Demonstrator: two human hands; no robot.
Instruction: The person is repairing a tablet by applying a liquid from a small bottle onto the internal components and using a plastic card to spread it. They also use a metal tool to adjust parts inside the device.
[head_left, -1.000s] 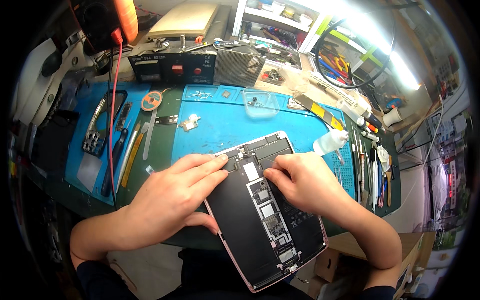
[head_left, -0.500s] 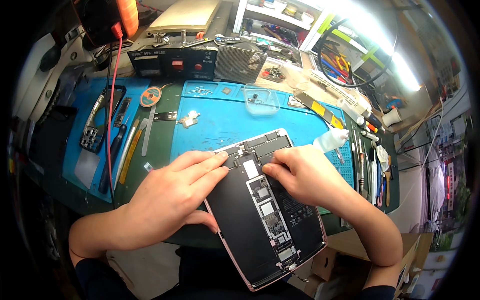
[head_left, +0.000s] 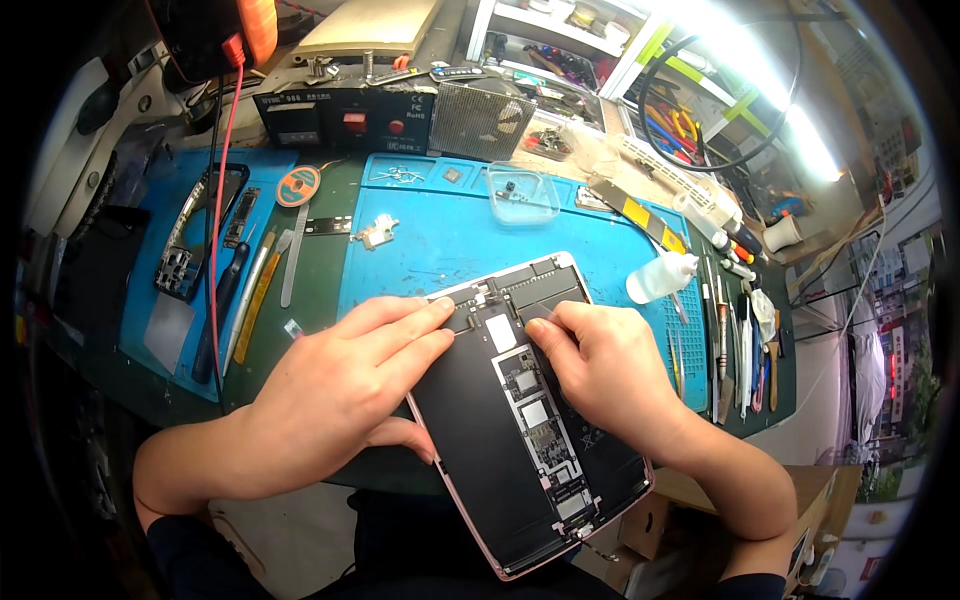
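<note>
An opened tablet (head_left: 465,430) with a pale pink rim lies tilted at the bench's front edge, its inside facing up. Black battery panels flank a narrow circuit board (head_left: 540,430) with silver shields. My left hand (head_left: 335,380) grips the tablet's left side, fingertips on the upper left corner and thumb at the edge below. Over the upper right part, my right hand (head_left: 615,360) is closed with thumb and forefinger pinched beside the white patch (head_left: 500,331). What it pinches, if anything, is hidden. A loose cable (head_left: 597,549) sticks out at the tablet's lower end.
Beyond the tablet lies a blue work mat (head_left: 430,235) with a clear plastic box (head_left: 523,195) and a small metal part (head_left: 376,232). A clear bottle (head_left: 662,278) stands right of my right hand, near several tools. A red cable (head_left: 219,230) hangs at the left.
My right hand has shifted slightly down the tablet, its fingers turned further inward. My left hand and the tablet stay nearly in place.
</note>
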